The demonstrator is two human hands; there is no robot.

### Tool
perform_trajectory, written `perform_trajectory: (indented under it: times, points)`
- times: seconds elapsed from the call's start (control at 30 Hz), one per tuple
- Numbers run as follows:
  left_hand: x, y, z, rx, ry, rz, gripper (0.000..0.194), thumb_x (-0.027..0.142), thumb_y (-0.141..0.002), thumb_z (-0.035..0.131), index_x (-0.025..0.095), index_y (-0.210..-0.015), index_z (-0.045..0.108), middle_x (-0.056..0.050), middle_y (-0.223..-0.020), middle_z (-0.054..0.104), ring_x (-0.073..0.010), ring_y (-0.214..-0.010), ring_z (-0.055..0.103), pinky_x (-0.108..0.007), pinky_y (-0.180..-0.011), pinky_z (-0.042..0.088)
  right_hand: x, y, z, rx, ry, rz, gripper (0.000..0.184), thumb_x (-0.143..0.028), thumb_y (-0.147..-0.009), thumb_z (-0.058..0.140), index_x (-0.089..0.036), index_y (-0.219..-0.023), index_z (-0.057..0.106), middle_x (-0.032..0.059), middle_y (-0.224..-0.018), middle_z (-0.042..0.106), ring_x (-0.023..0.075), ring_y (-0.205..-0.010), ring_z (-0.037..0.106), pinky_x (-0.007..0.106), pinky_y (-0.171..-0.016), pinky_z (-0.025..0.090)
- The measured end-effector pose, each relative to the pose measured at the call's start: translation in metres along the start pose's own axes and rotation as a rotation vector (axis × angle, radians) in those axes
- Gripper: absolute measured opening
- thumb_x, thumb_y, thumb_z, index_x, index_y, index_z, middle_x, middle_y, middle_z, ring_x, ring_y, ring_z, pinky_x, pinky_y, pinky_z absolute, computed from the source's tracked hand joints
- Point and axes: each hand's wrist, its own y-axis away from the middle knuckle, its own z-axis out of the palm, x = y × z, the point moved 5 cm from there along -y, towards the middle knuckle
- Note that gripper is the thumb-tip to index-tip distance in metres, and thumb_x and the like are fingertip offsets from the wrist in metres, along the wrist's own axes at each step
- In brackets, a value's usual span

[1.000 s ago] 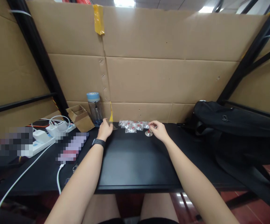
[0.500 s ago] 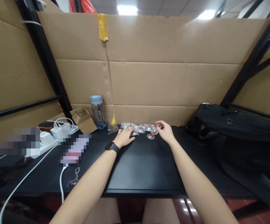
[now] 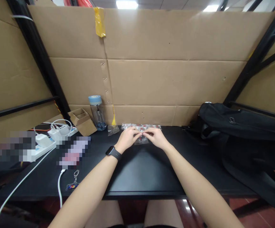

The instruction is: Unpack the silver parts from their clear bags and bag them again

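Both my hands meet above the middle of the black table, near its back edge. Fingers and thumb of my left hand (image 3: 127,138) are pinched on a small clear suction cup (image 3: 142,129) with red on it. From the other side my right hand (image 3: 156,137) grips the same cup, its fingertips almost touching the left ones. A clear plastic bag (image 3: 141,142) shows just below the fingertips; whether it is held or lies on the table I cannot tell. Behind the hands is a row of clear bags (image 3: 126,126) with red bits inside, partly covered by my fingers.
A small clear bag (image 3: 113,130), a water bottle (image 3: 98,114) and an open cardboard box (image 3: 83,123) stand at the back left. Nearer are a power strip (image 3: 44,144), a phone (image 3: 76,148) and a keychain (image 3: 75,182). A black backpack (image 3: 246,136) fills the right side.
My hands have come together at the middle, the right one moving left and the left one slightly right. The suction cup from the right is now between them. The view has tilted slightly.
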Motion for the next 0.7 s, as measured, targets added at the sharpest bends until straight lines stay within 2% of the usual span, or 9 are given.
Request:
perform_trajectory:
  times: [0.07,0.17,0.3,0.43,0.5,0.6,0.7]
  points:
    - [0.006,-0.001,-0.004,0.083,0.024,0.0,0.032,0.042,-0.101,0.051,0.024,-0.109,0.076,-0.007,-0.107,0.073,-0.0218,-0.103,0.067,-0.034,-0.096,0.049,-0.001,-0.001,-0.015,0.112,0.018,0.015,0.022,-0.037,-0.092,0.063,-0.022,-0.088,0.079,0.0057,-0.086,0.077,0.0191,-0.074,0.067,0.032,-0.073,0.05]
    - [0.006,-0.002,-0.009,0.171,0.048,-0.037,0.033,0.04,-0.103,0.046,0.023,-0.115,0.071,-0.007,-0.112,0.07,-0.021,-0.107,0.065,-0.034,-0.099,0.048,0.004,0.001,-0.046,0.316,0.027,0.055,0.023,-0.039,-0.091,0.064,-0.02,-0.087,0.078,0.0067,-0.088,0.077,0.0202,-0.075,0.068,0.032,-0.072,0.051]
    - [-0.002,-0.001,-0.009,0.164,0.034,-0.069,0.03,0.037,-0.103,0.045,0.022,-0.111,0.069,-0.007,-0.111,0.068,-0.0213,-0.106,0.064,-0.034,-0.098,0.048,0.008,0.004,-0.072,0.443,0.063,0.093,0.026,-0.041,-0.09,0.064,-0.019,-0.087,0.077,0.0063,-0.084,0.076,0.0187,-0.068,0.065,0.031,-0.067,0.05]
    - [-0.007,0.0,-0.007,0.153,0.028,-0.071,0.026,0.034,-0.102,0.047,0.022,-0.109,0.068,-0.007,-0.11,0.068,-0.0221,-0.107,0.063,-0.035,-0.099,0.047,0.002,0.009,-0.081,0.647,0.082,0.081,0.028,-0.042,-0.092,0.062,-0.018,-0.089,0.075,0.0063,-0.082,0.073,0.0177,-0.068,0.062,0.03,-0.065,0.049]
    - [-0.007,0.0,-0.006,0.158,0.041,-0.072,0.025,0.033,-0.102,0.046,0.021,-0.108,0.068,-0.007,-0.109,0.069,-0.0221,-0.108,0.063,-0.036,-0.099,0.047,0.0,0.01,-0.081,0.709,0.055,0.093,0.031,-0.045,-0.093,0.061,-0.017,-0.091,0.074,0.0073,-0.085,0.073,0.0185,-0.071,0.064,0.03,-0.067,0.05]
    - [-0.005,-0.001,-0.008,0.172,0.095,-0.083,0.025,0.034,-0.102,0.046,0.021,-0.11,0.066,-0.007,-0.111,0.07,-0.0221,-0.109,0.064,-0.037,-0.1,0.047,0.002,0.009,-0.077,0.71,-0.013,0.111,0.035,-0.049,-0.093,0.06,-0.017,-0.093,0.073,0.0085,-0.088,0.074,0.0201,-0.076,0.066,0.031,-0.07,0.054]
    - [0.0,-0.001,-0.01,0.195,0.246,-0.111,0.026,0.036,-0.1,0.052,0.021,-0.12,0.06,-0.008,-0.121,0.068,-0.0218,-0.112,0.064,-0.037,-0.102,0.048,0.004,0.006,-0.068,0.647,-0.112,0.121,0.034,-0.05,-0.09,0.063,-0.017,-0.093,0.073,0.0077,-0.086,0.074,0.0205,-0.075,0.067,0.032,-0.07,0.055]
